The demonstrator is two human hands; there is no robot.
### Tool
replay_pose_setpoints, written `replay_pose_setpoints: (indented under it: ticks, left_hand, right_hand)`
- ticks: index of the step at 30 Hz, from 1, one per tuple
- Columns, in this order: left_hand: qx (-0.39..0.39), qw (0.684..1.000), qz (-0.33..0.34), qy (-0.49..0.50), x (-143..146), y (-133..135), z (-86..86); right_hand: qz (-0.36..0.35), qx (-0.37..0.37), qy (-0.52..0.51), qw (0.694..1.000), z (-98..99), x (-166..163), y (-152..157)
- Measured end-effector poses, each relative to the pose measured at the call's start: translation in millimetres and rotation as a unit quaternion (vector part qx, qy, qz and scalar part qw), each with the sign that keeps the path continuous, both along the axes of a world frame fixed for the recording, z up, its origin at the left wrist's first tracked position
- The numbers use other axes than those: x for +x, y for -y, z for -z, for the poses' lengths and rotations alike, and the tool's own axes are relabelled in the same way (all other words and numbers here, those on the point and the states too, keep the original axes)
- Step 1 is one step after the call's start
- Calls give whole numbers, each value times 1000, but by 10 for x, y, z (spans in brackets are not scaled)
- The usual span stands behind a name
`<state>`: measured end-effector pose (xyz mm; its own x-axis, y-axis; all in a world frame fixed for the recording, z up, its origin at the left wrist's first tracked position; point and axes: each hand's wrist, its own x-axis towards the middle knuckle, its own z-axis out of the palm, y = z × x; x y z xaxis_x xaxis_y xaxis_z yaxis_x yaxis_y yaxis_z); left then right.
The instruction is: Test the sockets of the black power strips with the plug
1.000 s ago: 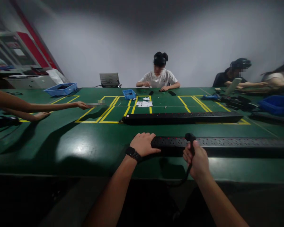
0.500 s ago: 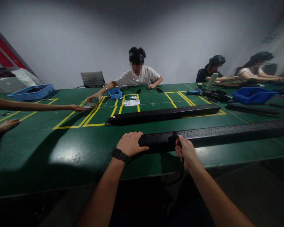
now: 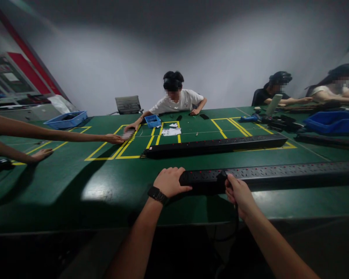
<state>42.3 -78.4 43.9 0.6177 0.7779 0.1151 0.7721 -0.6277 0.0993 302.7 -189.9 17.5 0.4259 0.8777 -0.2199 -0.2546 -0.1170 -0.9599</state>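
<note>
We are clamping our left hand (image 3: 170,182) on the left end of the near power strip (image 3: 279,176), with the fingers lying over its top and the thumb stretching along its near side. A dark wristwatch (image 3: 157,194) is circling that wrist. We are gripping a black plug (image 3: 222,176) in our right hand (image 3: 241,195), its fingers bunching together, and the plug is meeting the strip's socket face a little to the right of our left hand; we are not managing to tell whether its pins are sitting in a socket. Its black cord (image 3: 236,217) is hanging below our right fist. The near strip is lying along our side of the green table (image 3: 267,209), running off to the right. Beyond it, a second power strip (image 3: 215,147) is lying roughly parallel, partly over yellow tape (image 3: 128,157). White papers (image 3: 171,132) and a small blue bin (image 3: 152,121) are sitting farther back. Across from us, a co-worker in a white T-shirt (image 3: 178,101) is reaching toward another person's outstretched hand (image 3: 114,138)
</note>
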Motion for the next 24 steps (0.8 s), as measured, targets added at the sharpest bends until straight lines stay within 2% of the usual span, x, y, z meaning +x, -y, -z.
replay_pose_setpoints:
  ticks: [8,15,24]
  left_hand:
    - [5,1000,0,9,-8,6,14]
    - [-10,1000,-9,6,5,6,-10]
    - [-15,1000,-10,5,5,5,-17]
  right_hand:
    - [13,19,32,999,100,5,-5]
    - [-12,58,24,998,183,56,23]
    - [-7,59,20,998,218,59,11]
